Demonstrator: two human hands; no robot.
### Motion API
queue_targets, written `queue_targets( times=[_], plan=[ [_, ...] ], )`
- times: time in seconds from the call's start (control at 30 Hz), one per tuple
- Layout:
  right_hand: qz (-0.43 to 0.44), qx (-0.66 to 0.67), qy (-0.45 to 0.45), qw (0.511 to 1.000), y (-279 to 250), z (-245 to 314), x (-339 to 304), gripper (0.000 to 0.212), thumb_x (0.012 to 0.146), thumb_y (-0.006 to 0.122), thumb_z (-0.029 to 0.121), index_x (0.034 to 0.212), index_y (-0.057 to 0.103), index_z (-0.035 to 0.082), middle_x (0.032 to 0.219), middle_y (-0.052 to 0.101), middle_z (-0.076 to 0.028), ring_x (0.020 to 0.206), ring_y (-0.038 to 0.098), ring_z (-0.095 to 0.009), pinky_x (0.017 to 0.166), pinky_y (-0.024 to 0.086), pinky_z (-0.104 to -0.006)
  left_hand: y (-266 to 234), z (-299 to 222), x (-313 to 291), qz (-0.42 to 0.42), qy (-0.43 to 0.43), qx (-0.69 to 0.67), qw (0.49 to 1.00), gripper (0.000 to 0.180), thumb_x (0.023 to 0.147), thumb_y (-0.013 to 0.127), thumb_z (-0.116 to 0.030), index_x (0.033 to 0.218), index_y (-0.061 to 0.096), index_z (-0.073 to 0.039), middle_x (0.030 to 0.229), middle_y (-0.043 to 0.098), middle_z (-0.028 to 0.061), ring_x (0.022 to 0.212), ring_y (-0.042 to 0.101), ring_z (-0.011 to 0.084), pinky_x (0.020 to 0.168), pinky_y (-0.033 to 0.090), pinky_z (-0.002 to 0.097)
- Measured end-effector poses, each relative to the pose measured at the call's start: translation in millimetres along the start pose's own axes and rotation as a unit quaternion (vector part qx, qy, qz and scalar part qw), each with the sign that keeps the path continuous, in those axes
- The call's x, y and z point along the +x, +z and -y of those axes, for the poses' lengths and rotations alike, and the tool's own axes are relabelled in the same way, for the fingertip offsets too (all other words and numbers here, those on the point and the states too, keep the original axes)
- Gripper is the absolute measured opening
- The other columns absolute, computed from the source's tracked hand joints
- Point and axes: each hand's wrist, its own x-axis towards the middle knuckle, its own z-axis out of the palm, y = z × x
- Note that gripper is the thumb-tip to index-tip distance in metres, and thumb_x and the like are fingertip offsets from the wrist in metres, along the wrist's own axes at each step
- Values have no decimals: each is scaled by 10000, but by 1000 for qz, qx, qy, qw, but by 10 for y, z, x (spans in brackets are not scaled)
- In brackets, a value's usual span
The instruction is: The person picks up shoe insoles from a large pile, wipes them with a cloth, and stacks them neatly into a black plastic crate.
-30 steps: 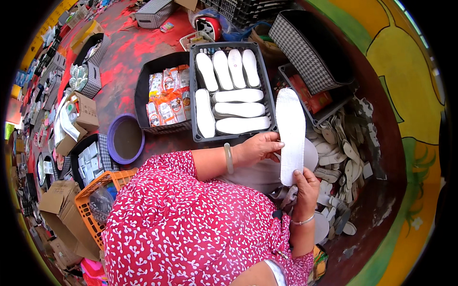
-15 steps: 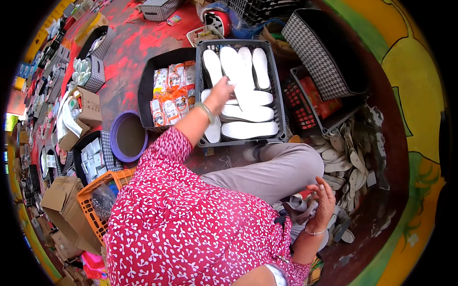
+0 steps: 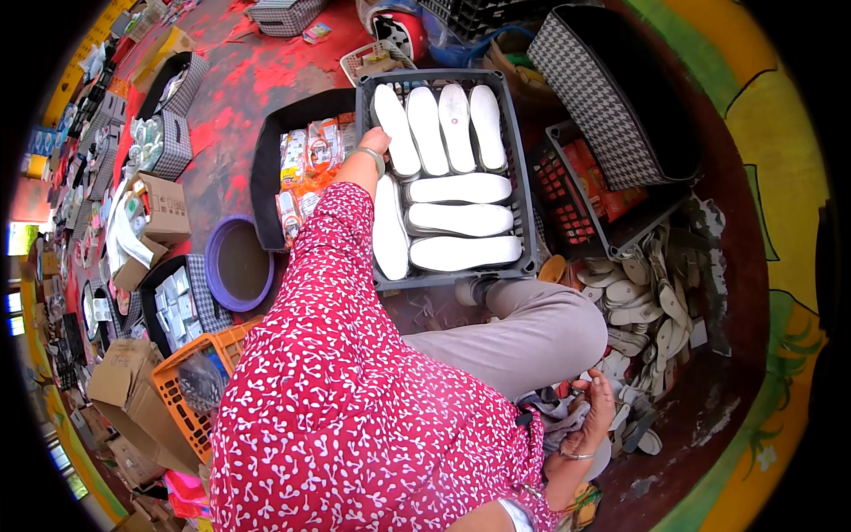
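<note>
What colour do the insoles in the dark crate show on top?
The insoles are white, best seen in the head view.

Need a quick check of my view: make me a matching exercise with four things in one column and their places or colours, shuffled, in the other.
Things:
1. Left hand
2. Right hand
3. Round basin
4. White insoles

Places or colours:
A. Laid out inside the dark crate
B. Just below the bent knee in the picture
C. Purple
D. At the crate's left side

Right pairs: 1-D, 2-B, 3-C, 4-A
</note>
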Motion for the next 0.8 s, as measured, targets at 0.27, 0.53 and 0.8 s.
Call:
queue_targets(
  times=[0.27,0.53,0.8],
  plan=[
    [10,-12,1,1000,-15,-40,66,172,893,539,209,950,572,50,687,624,-71,377,402,-61,350,297,-202,81,180,350,-132,4,184,974,358,841,416,-66,1183,504,-6,1177,530,247,1098,525,360,890,438,388],
    [5,-16,2,1000,-40,-33,55,169,888,544,205,951,567,50,689,622,-74,377,383,-56,352,289,-199,213,-131,-213,-216,-41,264,939,465,838,520,-117,1267,396,13,1276,458,227,1137,506,348,924,438,407],
    [-14,-1,-5,1000,-187,104,-17,164,874,561,191,954,568,47,677,617,-69,369,353,-50,343,253,-195,320,-380,-798,-142,162,524,824,820,748,682,-414,1358,296,-26,1426,230,196,1357,138,338,1055,279,411]
  ],
)
